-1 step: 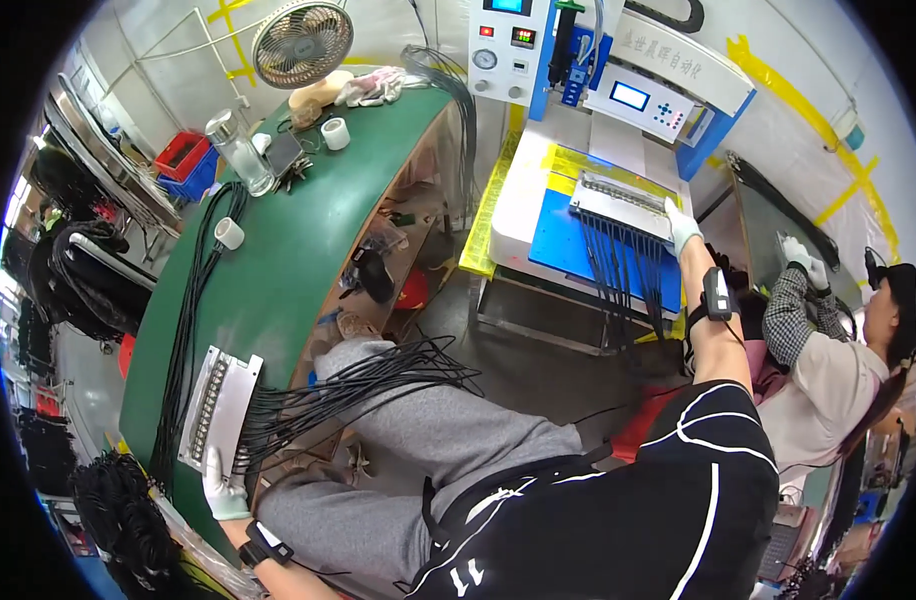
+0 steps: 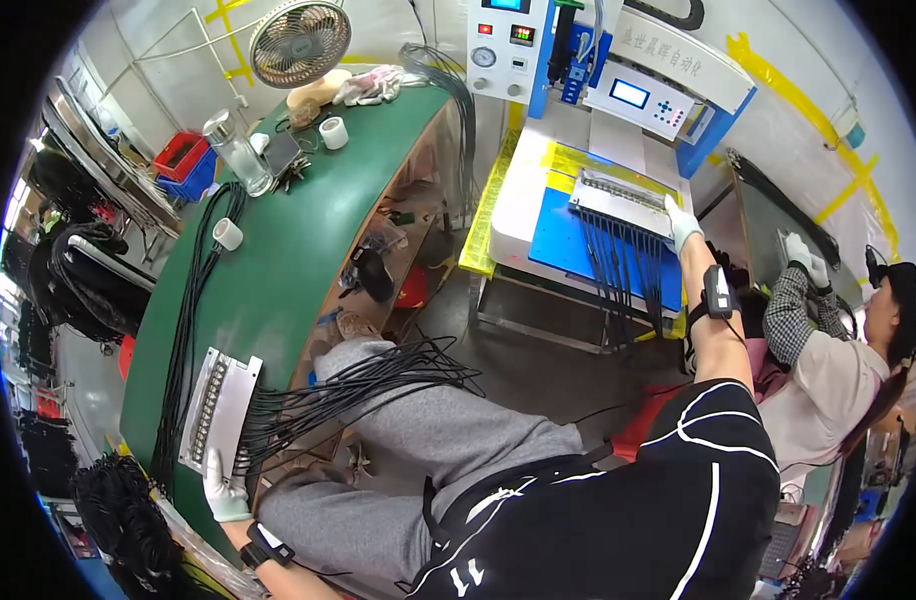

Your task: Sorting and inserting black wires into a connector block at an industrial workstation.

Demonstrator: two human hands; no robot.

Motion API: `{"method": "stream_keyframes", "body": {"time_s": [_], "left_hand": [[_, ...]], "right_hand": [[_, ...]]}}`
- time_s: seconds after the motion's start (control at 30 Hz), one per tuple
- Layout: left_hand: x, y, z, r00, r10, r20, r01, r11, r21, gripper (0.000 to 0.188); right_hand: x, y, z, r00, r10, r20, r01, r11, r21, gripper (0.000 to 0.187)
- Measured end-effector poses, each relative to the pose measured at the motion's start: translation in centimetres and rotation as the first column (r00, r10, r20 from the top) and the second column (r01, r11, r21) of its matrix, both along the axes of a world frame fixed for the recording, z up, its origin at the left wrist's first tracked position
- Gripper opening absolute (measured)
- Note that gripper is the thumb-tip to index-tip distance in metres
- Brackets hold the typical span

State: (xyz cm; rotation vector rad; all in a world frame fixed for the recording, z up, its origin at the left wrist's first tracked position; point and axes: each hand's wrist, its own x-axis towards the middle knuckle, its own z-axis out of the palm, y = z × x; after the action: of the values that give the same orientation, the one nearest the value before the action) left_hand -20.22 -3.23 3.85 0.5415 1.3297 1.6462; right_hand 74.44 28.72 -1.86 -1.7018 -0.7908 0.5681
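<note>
In a white glove, my left hand (image 2: 224, 490) grips the near end of a silver metal cable fixture (image 2: 224, 402) that rests on the green table. A row of small slots runs along this fixture, and a bundle of black cables (image 2: 368, 385) trails from its right side across my grey-trousered leg. My right hand (image 2: 684, 224), also gloved, reaches out to the right end of a second metal cable fixture (image 2: 626, 208) and holds it there. That one lies on the blue plate (image 2: 553, 240) of a bench machine, with black cables (image 2: 623, 265) hanging down its front. My right fingertips are partly hidden.
The green table (image 2: 308, 240) bears a glass jug (image 2: 240, 158), white tape rolls (image 2: 228, 234) and black cables. A fan (image 2: 300, 44) stands behind it. The machine's control panel (image 2: 633, 97) rises beyond the blue plate. A co-worker (image 2: 828, 370) sits at the right. Black cable bundles (image 2: 128, 515) hang at the lower left.
</note>
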Motion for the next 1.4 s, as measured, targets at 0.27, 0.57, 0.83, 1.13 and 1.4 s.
{"method": "stream_keyframes", "body": {"time_s": [0.27,0.57,0.83,1.13,1.4], "left_hand": [[1.3,-0.2,2.4,0.999,0.034,-0.026,-0.036,0.998,-0.054,0.047],[2.7,-0.1,2.9,0.998,0.043,-0.051,-0.046,0.997,-0.06,0.048],[-0.3,-0.1,0.1,0.993,-0.014,-0.114,0.009,0.999,-0.037,0.047],[-0.8,0.7,-0.7,0.998,0.003,-0.063,-0.007,0.998,-0.06,0.045],[0.1,0.9,0.4,0.998,-0.036,-0.049,0.032,0.997,-0.072,0.047]], "right_hand": [[0.4,1.7,-2.4,0.981,0.134,0.14,-0.123,0.989,-0.084,0.061],[-6.7,-0.7,6.2,0.712,0.305,0.633,0.237,0.744,-0.625,0.067],[-7.3,-3.5,7.5,0.628,0.281,0.726,0.38,0.703,-0.601,0.069],[-5.2,-2.3,5.0,0.628,0.191,0.754,0.366,0.783,-0.503,0.061],[3.5,-9.7,4.4,0.575,0.409,0.709,-0.052,0.883,-0.467,0.047]]}}
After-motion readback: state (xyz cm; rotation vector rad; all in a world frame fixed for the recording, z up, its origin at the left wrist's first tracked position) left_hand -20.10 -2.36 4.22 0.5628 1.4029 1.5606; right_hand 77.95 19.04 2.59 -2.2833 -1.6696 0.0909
